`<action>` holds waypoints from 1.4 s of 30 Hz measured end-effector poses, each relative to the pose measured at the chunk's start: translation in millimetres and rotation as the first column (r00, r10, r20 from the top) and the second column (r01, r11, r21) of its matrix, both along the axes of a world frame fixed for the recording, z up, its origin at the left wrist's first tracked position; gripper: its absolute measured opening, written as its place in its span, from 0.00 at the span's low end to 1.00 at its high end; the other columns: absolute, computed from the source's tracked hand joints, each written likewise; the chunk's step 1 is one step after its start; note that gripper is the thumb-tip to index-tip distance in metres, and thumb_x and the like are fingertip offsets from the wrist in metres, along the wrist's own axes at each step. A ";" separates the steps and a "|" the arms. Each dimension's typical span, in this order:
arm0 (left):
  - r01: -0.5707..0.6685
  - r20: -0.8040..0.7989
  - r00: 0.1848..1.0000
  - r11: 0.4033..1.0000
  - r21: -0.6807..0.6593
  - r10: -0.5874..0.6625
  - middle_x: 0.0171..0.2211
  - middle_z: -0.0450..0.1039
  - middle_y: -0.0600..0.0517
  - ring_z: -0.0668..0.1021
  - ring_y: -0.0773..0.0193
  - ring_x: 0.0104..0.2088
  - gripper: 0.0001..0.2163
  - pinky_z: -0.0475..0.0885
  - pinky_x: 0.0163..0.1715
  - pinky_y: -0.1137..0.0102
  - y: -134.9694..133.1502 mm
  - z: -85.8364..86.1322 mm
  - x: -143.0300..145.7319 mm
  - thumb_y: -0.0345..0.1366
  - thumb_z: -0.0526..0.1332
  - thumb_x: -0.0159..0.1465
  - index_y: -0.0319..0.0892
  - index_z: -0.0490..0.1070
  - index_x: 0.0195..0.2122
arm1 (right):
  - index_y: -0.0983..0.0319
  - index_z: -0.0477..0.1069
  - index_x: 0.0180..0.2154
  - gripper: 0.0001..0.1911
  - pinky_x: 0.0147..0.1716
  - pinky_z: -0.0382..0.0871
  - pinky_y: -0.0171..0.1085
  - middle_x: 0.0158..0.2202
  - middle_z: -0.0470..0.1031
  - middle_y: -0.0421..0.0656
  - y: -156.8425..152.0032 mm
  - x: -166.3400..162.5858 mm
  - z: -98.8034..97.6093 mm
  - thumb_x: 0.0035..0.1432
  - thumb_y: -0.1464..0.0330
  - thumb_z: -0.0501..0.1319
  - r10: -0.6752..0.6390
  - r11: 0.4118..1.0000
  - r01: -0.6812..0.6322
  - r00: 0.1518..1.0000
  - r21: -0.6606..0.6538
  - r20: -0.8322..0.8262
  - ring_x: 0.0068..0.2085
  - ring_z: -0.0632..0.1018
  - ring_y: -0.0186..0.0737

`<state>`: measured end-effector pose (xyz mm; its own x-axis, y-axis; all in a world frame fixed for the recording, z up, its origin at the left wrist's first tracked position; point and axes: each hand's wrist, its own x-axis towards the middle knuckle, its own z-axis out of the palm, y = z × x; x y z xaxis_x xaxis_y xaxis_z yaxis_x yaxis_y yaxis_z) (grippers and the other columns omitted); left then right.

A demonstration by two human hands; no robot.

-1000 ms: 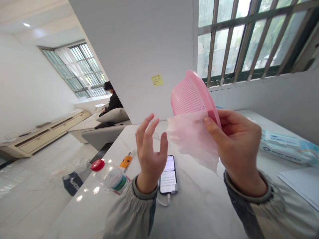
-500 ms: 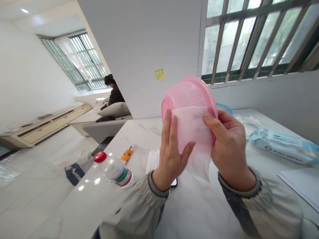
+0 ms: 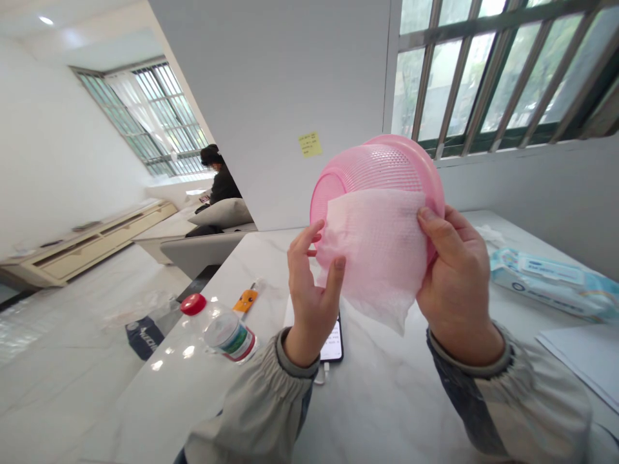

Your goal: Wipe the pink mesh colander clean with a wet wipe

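Observation:
A pink plastic colander (image 3: 387, 158) is held up above the table, tilted with its base to the left and its rim to the right. A thin white wipe (image 3: 377, 245) lies over its near side, and its lower corner hangs free. My right hand (image 3: 454, 277) grips the rim, its thumb pressing the wipe's right edge and the other fingers hidden behind. Beside the base is my left hand (image 3: 314, 296), with thumb and bent fingers apart. Its fingertips are at the wipe's creased left edge; whether they press on the colander I cannot tell.
On the marble-patterned table (image 3: 387, 399) lie a phone (image 3: 333, 345) with a cable, a red-capped bottle (image 3: 225, 332) and an orange item (image 3: 245, 299). A wipes pack (image 3: 556, 280) and paper (image 3: 580, 354) lie right. A person (image 3: 222, 180) sits far left.
The colander has turned and shifted slightly right and up with my right hand. My left hand has moved left and down, its fingers now bent. More of the wipe and phone shows.

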<state>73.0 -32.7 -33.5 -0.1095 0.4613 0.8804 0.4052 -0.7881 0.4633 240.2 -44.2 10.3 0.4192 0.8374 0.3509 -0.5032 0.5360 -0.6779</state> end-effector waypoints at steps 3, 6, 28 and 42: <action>0.026 0.079 0.997 1.000 -0.015 -0.025 0.56 0.76 0.46 0.78 0.63 0.49 0.16 0.74 0.46 0.69 0.0 2.3 0.9 0.38 0.66 0.72 0.47 0.73 0.60 | 0.57 0.79 0.42 0.12 0.35 0.78 0.32 0.37 0.79 0.36 -0.6 -0.4 -1.3 0.59 0.60 0.73 -0.011 1.000 0.011 1.000 -0.002 0.029 0.34 0.78 0.30; 0.122 0.157 0.982 0.988 -0.093 -0.107 0.52 0.76 0.48 0.77 0.66 0.45 0.15 0.75 0.43 0.71 0.5 4.4 -1.1 0.37 0.68 0.70 0.48 0.75 0.57 | 0.56 0.79 0.41 0.11 0.35 0.77 0.31 0.37 0.79 0.36 -0.7 -0.4 -2.2 0.59 0.60 0.73 -0.029 1.000 0.029 0.998 0.003 0.062 0.35 0.78 0.29; -0.082 -0.064 0.993 0.977 0.197 0.096 0.48 0.77 0.47 0.79 0.60 0.51 0.11 0.78 0.47 0.64 -11.5 11.1 0.8 0.28 0.62 0.71 0.46 0.76 0.52 | 0.58 0.81 0.39 0.13 0.31 0.71 0.28 0.31 0.75 0.36 16.6 3.4 -9.9 0.55 0.59 0.76 -0.202 0.979 0.200 0.969 0.025 0.143 0.32 0.74 0.28; 0.863 0.787 0.492 0.332 -0.382 -0.373 0.61 0.73 0.41 0.83 0.54 0.56 0.27 0.77 0.61 0.55 -28.4 5.8 33.7 0.59 0.57 0.73 0.46 0.63 0.64 | 0.58 0.81 0.44 0.08 0.36 0.77 0.34 0.38 0.81 0.39 0.4 -29.8 -22.1 0.63 0.64 0.70 -0.487 0.864 0.375 0.792 0.336 0.367 0.37 0.80 0.33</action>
